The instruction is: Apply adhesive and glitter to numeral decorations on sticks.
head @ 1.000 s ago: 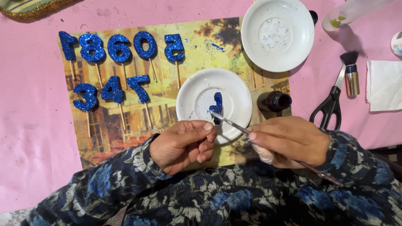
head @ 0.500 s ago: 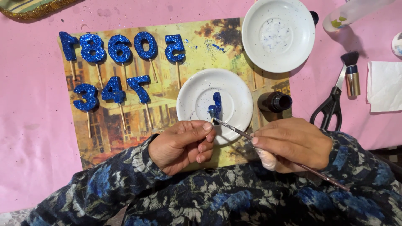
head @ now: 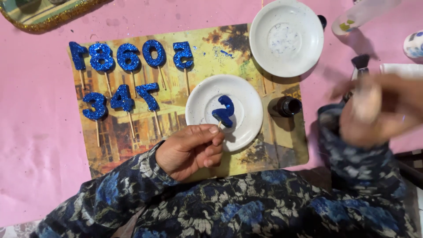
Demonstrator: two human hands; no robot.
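The left hand (head: 189,150) is closed in a pinch: the thumb and the first fingers press together on a thin wooden stick, and this stick carries a blue glitter digit (head: 224,111). The digit is just above and to the right of the fingertips, over the middle of the near white saucer (head: 246,92). Whether it rests on the saucer or hangs a little over it, I cannot tell. Its long axis goes away from the person, a little tilted, with the stick end toward the hand.

The right hand (head: 374,110) is far to the right, well apart from the digit, and it is blurred. It looks half closed, but I cannot tell what it has between the fingers, if anything. So the left hand is clearly the nearer one.

The digit has a rough, sparkling surface. The saucer is smooth and glossy, round, with blue specks. A second white saucer (head: 304,26) lies further back. A small dark bottle (head: 285,106) stands open just beside the near saucer. Eight more glitter digits on sticks (head: 128,79) lie in two rows on a yellow picture mat (head: 207,48), which lies on the pink table (head: 35,145).
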